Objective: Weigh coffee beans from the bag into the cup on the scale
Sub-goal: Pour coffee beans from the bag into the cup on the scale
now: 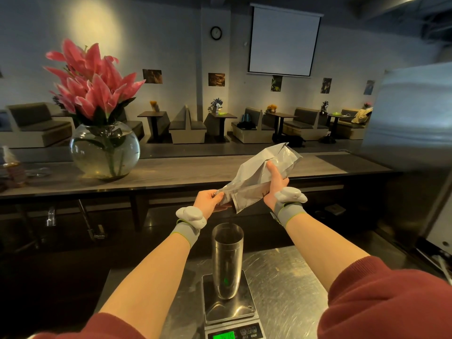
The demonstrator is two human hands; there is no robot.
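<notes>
I hold a silver foil coffee bag point(256, 174) tilted, its mouth pointing down and left above a tall steel cup point(227, 258). My left hand point(210, 200) pinches the bag's lower mouth edge. My right hand point(276, 182) grips the bag's body higher up. The cup stands upright on the steel platform of a digital scale point(232, 311), whose green display glows at the bottom edge. No beans are visible in the air or in the cup from here. Both wrists wear grey bands with white sensor pods.
The scale sits on a scratched steel worktop point(288, 285). Beyond it runs a raised wooden bar counter point(171, 172) with a round glass vase of pink lilies point(102, 148) at the left. A large steel appliance point(415, 143) stands at the right.
</notes>
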